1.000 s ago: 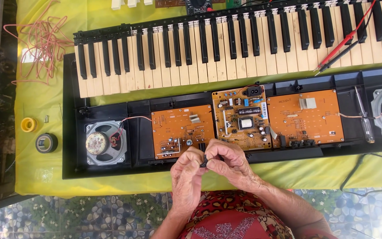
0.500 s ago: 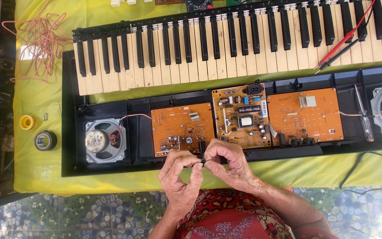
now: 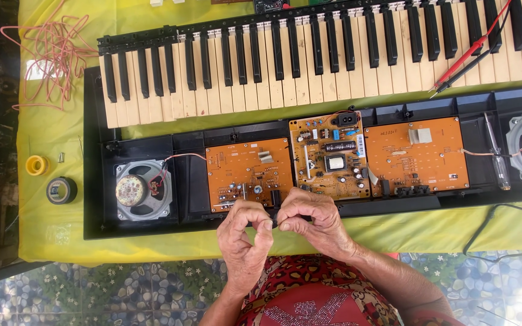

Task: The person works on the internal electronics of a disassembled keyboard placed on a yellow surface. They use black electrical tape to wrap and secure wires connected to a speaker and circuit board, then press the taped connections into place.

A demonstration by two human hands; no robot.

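Here the chief risk, as I judge it, is losing the small dark part [image 3: 275, 224] pinched between the two hands: it sits right over the front edge of the opened keyboard case [image 3: 95, 181], and a slip would likely send it down among the circuit boards or onto the yellow cloth [image 3: 49, 139], where so small a thing is hard to find. A second risk is a knuckle brushing the left circuit board [image 3: 249, 172], which lies just beyond the fingertips, or catching the thin wire that runs from it to the left speaker [image 3: 140, 190].

The left hand [image 3: 244, 235] is curled nearly closed, thumb and forefinger brought together in a pinch on one end of the part, the other fingers bent in loosely. The right hand [image 3: 312, 220] is likewise closed down, its fingers folded over and its fingertips gripping the other end, so the two hands meet tip to tip. The part itself is mostly covered by the fingers, and it may be a short plug or a bit of cable; I cannot tell which. The key bed [image 3: 309, 60] lies well apart, beyond the case.
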